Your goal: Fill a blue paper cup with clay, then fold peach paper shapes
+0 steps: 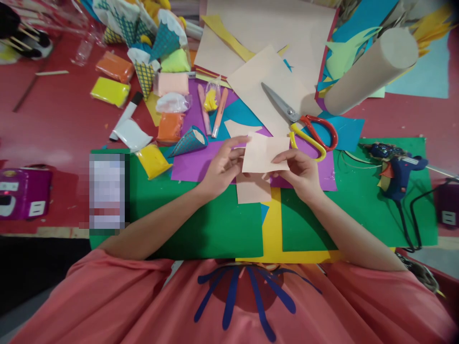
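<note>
Between my two hands is a small pale pink piece of paper [266,152], with a faint crease down its middle. My left hand [225,167] pinches its left side, and my right hand [299,172] grips the lower right corner. Under it, another pale pink paper piece [254,190] lies on the green sheet. Just beyond my right hand rest scissors [292,114] with one red and one yellow handle, their blades apart on pale paper. A blue patterned paper cone [190,142] lies to the left of my left hand.
Clay packets [171,126], several paper cones [168,36] and a marker [126,116] crowd the left. A blurred phone-like rectangle [108,191] lies on the green sheet [215,229]. At right are a glue gun [398,174] with its cord and a pale paper tube [373,71].
</note>
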